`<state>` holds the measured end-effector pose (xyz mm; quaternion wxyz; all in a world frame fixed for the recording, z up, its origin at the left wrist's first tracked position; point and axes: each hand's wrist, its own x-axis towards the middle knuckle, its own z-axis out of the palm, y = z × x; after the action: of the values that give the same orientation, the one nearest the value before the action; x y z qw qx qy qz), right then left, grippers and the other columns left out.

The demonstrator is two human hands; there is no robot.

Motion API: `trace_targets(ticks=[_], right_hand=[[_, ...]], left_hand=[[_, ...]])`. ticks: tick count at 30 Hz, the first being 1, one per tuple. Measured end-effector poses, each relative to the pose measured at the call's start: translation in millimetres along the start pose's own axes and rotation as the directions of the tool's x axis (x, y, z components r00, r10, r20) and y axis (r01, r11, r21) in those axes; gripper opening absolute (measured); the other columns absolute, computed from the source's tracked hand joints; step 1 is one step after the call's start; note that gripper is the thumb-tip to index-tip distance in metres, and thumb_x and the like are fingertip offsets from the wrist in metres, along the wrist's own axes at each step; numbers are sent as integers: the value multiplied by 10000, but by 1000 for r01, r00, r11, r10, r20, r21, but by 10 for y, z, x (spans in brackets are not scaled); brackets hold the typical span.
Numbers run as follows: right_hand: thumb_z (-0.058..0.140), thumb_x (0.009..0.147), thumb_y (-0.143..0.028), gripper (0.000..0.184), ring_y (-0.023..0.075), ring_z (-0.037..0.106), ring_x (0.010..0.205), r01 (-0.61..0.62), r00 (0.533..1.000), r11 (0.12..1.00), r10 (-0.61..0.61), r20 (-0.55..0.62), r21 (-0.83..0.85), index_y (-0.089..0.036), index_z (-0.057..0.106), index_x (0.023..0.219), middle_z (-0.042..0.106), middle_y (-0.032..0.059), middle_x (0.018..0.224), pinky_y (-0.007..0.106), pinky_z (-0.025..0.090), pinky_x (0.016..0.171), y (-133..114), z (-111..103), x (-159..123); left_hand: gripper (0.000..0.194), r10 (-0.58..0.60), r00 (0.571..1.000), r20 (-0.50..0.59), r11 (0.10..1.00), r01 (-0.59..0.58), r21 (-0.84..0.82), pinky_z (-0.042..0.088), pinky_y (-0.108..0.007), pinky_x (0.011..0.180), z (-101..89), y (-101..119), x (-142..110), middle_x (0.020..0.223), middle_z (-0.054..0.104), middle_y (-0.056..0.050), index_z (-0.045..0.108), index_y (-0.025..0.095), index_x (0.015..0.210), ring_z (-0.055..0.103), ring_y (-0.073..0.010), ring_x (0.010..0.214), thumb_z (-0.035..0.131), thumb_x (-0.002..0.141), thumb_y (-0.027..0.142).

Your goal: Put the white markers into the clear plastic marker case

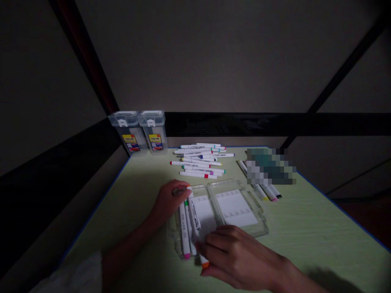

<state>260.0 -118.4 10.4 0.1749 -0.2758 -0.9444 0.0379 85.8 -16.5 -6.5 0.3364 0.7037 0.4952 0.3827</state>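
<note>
An open clear plastic marker case (262,232) lies on the table, its two halves side by side. In the left half rest a pink-ended marker (185,234) and a green-banded marker (187,211). An orange-ended marker (195,217) lies lengthwise over that half. My left hand (172,199) pinches its far end, thumb and fingers closed. Around its near end my right hand (235,254) is closed, fingertips beside the orange tip. A white insert (235,207) shows in the right half.
Behind the case lies a pile of white markers (198,162) with coloured ends. Several more markers (261,191) lie at the right, partly under a pixelated patch. Two lidded clear containers (131,132) stand at the back left. The table (305,228) has a blue edge.
</note>
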Motion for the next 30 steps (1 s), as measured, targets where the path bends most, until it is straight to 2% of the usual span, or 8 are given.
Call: trace_targets(ticks=[8, 18, 26, 30], right_hand=[[398, 860, -312, 247, 134, 525, 602, -18, 998, 1000, 17, 52, 17, -149, 583, 881, 610, 29, 731, 299, 368, 530, -32, -34, 21], [408, 846, -313, 254, 137, 521, 531, -19, 997, 1000, 19, -71, 1, -150, 603, 844, 605, 12, 656, 304, 333, 454, -30, -4, 42], [370, 874, -332, 284, 126, 498, 527, -32, 999, 999, 32, 2, 26, -148, 585, 890, 593, 20, 665, 289, 325, 461, -50, -25, 33], [355, 881, -336, 292, 127, 504, 526, -30, 999, 999, 31, -21, 20, -153, 582, 881, 600, 19, 680, 287, 320, 451, -57, -35, 27]], left_hand=[[171, 17, 1000, 22, 1000, -18, 25, 464, -232, 664, 0, -45, 8, 757, 651, -40, 645, 128, 772, 595, -138, 709, 593, 640, 224], [166, -26, 999, 19, 1000, 25, 14, 470, -239, 660, -10, -10, 12, 755, 652, -36, 638, 135, 751, 593, -138, 692, 590, 628, 234], [186, -66, 998, 20, 998, 66, -22, 469, -230, 646, -16, 3, -2, 737, 653, -27, 627, 135, 774, 597, -138, 693, 581, 645, 261], [185, -51, 999, 9, 999, 51, -18, 469, -237, 648, -17, -7, 7, 744, 655, -25, 629, 140, 765, 594, -140, 695, 581, 645, 273]])
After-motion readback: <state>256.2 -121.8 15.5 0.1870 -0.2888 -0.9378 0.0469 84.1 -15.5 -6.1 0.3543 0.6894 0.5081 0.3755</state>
